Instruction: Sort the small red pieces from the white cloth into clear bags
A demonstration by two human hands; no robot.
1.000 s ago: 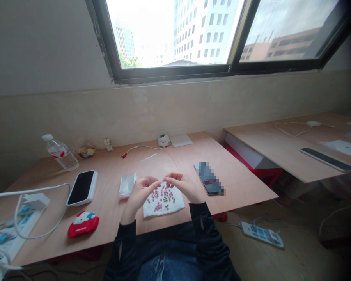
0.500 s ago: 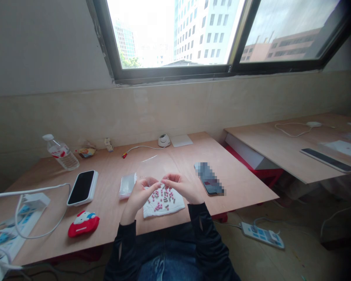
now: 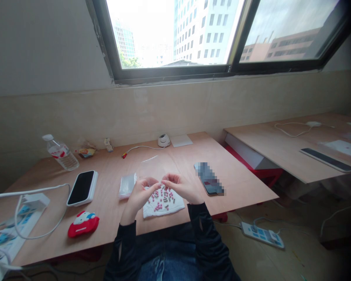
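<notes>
My left hand [image 3: 142,192] and my right hand [image 3: 183,188] meet fingertip to fingertip above a white cloth [image 3: 152,212]. Both are closed in a pinch; whatever lies between the fingers is too small to make out. Scattered over the cloth are many small pink beads [image 3: 158,208] and some short grey-brown pieces [image 3: 166,200]. A clear plastic packet [image 3: 127,186] lies just left of my left hand. Behind my hands, a thin transparent sheet or bag [image 3: 152,163] rests on the wooden table [image 3: 111,218].
A phone [image 3: 210,181] lies to the right, a white-cased phone [image 3: 82,188] and a red pouch [image 3: 83,224] to the left. A water bottle [image 3: 61,153] and dome camera [image 3: 163,140] stand farther back. A power strip [image 3: 26,226] with cables occupies the left edge.
</notes>
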